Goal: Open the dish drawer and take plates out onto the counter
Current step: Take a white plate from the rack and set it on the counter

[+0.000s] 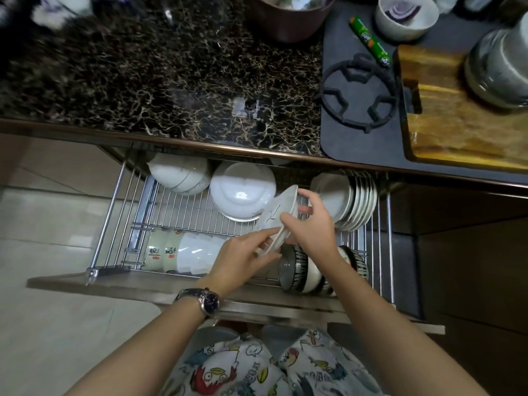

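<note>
The wire dish drawer (pixel 183 208) stands pulled out below the dark marble counter (pixel 160 81). A white plate with a thin blue pattern (pixel 278 211) is tilted on edge above the drawer's middle. My left hand (pixel 243 260) grips its lower rim. My right hand (pixel 310 221) holds its right side, fingers partly spread over the rim. More white plates (pixel 360 204) stand upright in the rack at the right. A large white plate (pixel 243 192) leans at the back.
White bowls (pixel 180 174) sit at the drawer's back left, pale stacked bowls (pixel 183 254) lie at the front, and striped dark bowls (pixel 303 271) lie under my right wrist. A gas hob (pixel 358 94), a wooden board (pixel 457 121) and a pot (pixel 503 67) occupy the right.
</note>
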Action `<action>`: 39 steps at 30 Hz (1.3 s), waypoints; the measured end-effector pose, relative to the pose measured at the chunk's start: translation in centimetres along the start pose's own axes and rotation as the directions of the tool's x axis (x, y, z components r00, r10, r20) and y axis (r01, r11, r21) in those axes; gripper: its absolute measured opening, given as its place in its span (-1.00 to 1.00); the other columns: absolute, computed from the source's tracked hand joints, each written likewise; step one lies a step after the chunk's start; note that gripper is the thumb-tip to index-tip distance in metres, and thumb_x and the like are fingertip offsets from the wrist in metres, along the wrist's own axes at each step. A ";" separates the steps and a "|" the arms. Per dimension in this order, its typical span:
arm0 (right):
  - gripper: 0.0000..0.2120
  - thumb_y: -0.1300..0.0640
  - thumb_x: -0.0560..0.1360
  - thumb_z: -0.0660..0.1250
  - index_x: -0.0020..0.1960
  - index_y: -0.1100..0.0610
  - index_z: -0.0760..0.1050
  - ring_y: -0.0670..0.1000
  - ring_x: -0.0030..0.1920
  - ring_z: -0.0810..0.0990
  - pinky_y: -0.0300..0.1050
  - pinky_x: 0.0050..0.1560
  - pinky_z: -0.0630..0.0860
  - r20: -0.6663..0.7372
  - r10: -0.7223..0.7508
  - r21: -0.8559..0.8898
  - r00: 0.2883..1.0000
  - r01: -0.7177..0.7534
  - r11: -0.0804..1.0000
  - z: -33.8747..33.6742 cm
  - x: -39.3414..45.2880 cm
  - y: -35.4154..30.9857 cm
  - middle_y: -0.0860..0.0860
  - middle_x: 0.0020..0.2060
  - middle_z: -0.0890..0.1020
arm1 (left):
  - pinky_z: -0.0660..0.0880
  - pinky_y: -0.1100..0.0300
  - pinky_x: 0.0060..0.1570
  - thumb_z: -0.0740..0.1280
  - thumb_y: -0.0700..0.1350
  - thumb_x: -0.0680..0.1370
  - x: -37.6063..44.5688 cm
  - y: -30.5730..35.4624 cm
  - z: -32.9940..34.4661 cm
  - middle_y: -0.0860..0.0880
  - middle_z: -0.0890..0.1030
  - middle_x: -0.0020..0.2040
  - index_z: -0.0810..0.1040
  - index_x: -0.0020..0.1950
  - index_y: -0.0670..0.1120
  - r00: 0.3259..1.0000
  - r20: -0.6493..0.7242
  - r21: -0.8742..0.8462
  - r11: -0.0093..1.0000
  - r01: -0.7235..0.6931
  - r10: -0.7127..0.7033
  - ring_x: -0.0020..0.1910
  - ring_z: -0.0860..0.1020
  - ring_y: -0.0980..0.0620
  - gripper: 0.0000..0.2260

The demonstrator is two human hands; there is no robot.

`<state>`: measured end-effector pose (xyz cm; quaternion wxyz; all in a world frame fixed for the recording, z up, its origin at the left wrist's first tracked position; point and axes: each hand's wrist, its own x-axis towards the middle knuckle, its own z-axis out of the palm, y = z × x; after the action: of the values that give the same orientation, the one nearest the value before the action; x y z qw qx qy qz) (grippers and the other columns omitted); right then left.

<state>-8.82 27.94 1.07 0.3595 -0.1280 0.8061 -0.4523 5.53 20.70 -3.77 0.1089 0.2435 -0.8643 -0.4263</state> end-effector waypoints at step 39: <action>-0.36 0.45 0.33 0.41 0.33 0.04 0.43 -0.02 -0.33 0.56 -0.12 -0.44 0.58 0.198 -0.289 0.047 0.937 0.285 0.957 -5.1 11.2 -11.8 0.02 -0.19 0.56 | 0.40 0.19 -0.01 0.41 -0.17 0.39 13.9 1.4 -14.4 -0.03 0.56 0.08 0.47 0.31 0.01 0.853 -0.360 -0.067 0.923 0.380 -0.377 0.02 0.53 0.01 -0.51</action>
<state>-21.68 18.69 7.25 0.3712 -0.2866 0.7339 -0.4914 -1.14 4.49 5.91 0.1815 0.4841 -0.7651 -0.3837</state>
